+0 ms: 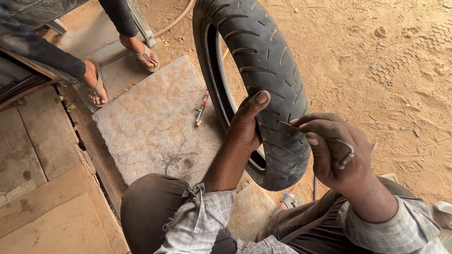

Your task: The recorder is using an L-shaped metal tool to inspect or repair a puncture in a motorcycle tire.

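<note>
Head view: tyre upright on sandy ground, between my knees. Left hand grips its inner rim, thumb pressed on the tread. Right hand, fingers curled tight, pinches a thin metal tool, tip at the tread. Small screwdriver lies on stone slab.

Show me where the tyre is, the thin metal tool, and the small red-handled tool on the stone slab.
tyre (263, 61), head view, on the grooved tread.
thin metal tool (346, 157), head view, on the looped end below the right hand's fingers.
small red-handled tool (202, 109), head view, on its shaft.
</note>
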